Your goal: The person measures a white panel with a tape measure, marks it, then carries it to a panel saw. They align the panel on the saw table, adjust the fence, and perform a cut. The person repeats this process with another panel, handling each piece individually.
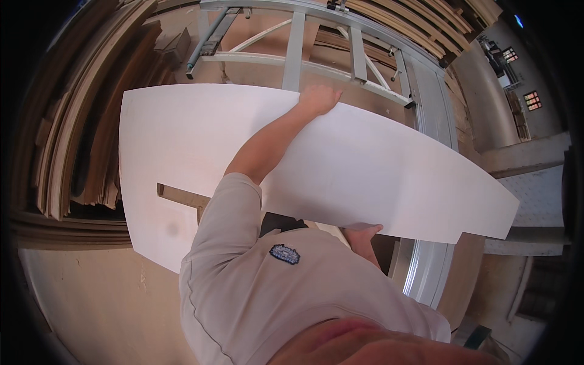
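Evidently, both hands are on a large white panel (340,164), which spans the view in front of the person's body and overlaps the near end of a pale metal frame (294,52); whether the two touch cannot be told. The left hand (319,98) reaches across to the far edge, its fingers curled over and clamped on the panel. The right hand (360,233) is at the near edge, its thumb showing there; the other fingers are hidden below, so I cannot tell how they are closed.

Toward its left end the panel has a narrow angled cutout (177,194), partly covered by the left sleeve (228,210), and its near right corner is stepped. A beige shirt (243,304) with a dark blue patch (285,254) fills the lower middle. Brown boards (79,121) stand in a stack on the left, and long wooden strips (413,24) lie piled beyond the metal frame, at the upper right.
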`<state>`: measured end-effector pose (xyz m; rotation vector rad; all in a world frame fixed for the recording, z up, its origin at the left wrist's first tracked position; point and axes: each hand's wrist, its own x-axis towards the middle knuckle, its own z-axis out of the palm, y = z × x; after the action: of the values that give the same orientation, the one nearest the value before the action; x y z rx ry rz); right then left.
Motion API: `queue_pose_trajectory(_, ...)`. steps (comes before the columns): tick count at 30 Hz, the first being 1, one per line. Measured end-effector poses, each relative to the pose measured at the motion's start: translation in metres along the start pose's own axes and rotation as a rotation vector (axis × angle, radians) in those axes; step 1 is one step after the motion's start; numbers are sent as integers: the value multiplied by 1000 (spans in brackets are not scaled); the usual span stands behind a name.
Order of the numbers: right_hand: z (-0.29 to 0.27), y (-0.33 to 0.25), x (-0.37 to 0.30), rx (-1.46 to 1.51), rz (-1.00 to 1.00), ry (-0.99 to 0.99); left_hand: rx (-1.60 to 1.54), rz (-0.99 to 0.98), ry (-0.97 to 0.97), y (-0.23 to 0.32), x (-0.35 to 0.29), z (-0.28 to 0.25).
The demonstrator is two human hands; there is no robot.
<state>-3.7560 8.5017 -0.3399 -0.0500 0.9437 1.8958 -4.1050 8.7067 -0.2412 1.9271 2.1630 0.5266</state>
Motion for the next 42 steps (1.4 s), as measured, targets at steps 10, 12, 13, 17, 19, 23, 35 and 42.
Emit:
queue_pose_trajectory(10,76,39,167,-734,-502,371,17,65,-138,-51,196,38)
queue_pose_trajectory(12,83,38,184,-780,-488,399,103,223,-101,-59,220,47)
queue_pose_trajectory(13,87,37,191,-802,-515,403,115,228,-141,-64,231,51)
queue_pose_trajectory(17,86,27,212,-776,-498,292,18,32,-85,-78,261,70)
queue_pose_trajectory(19,79,22,223,-723,-555,363,43,11,-122,-91,269,77)
queue_pose_trajectory(23,63,18,257,-707,-555,357,90,-8,-103,-123,283,85)
queue_pose_trajectory(35,37,0,269,-845,-315,463,-799,-55,-369,-6,22,107)
queue_pose_trajectory(42,62,-146,186,-1133,-235,433,-868,-976,-535,-49,-204,182)
